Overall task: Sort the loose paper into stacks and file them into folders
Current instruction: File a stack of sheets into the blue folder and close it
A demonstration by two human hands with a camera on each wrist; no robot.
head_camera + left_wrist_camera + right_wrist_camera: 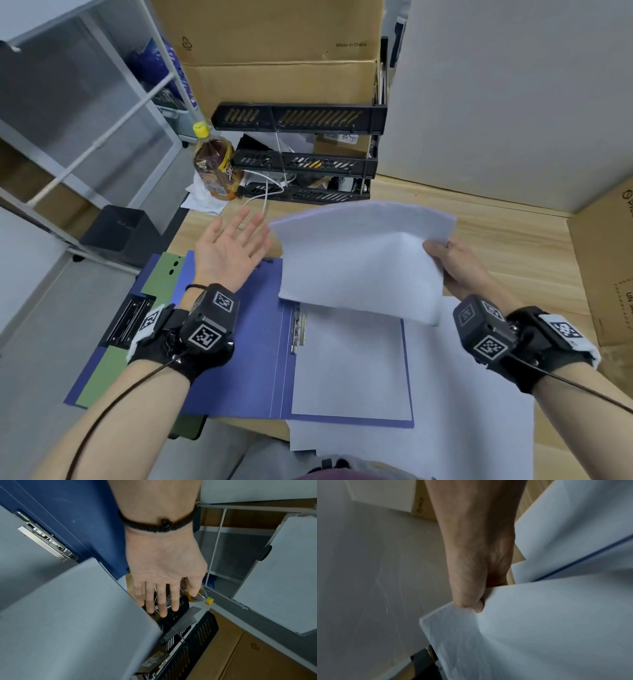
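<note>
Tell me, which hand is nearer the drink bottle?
Left. The left hand hovers open just in front of the bottle; the right hand is far across the desk, gripping the paper stack.

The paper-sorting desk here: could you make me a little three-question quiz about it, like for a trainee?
1. True or false: the right hand pinches a stack of white paper.
2. The left hand is: A) gripping the bottle B) open, holding nothing C) pressing the clip.
3. Fill in: the open blue folder already holds white ____ beside its metal clip.

Key: 1 true; 2 B; 3 paper.
</note>
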